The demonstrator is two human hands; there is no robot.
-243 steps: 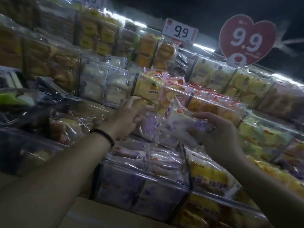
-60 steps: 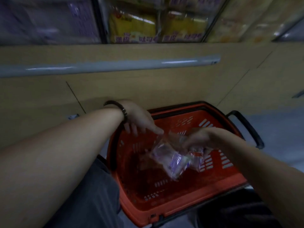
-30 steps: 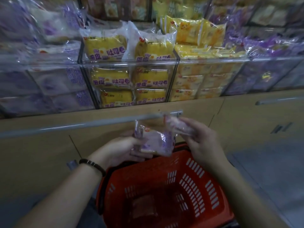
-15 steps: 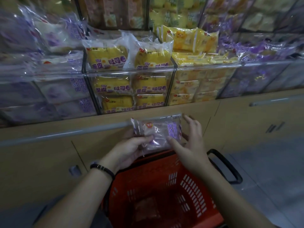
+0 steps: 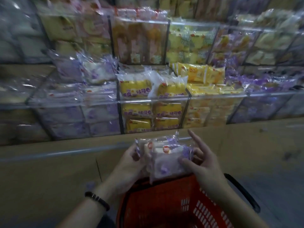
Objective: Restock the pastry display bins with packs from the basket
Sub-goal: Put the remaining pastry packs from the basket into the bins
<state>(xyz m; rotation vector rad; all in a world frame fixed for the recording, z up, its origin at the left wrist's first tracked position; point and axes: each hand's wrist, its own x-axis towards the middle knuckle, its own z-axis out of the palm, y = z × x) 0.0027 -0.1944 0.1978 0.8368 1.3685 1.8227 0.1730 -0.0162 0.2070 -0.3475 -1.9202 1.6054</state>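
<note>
Head view: I have the packs (image 5: 166, 159) pinched between my left hand (image 5: 131, 163) and right hand (image 5: 203, 165), both clamped on the purple-and-white bundle, raised just above the basket (image 5: 166, 204). I judge this the carry step, bundle lifted but not yet shelved. Next I need to raise it to the purple bin (image 5: 79, 102) at left and set it on top.
</note>
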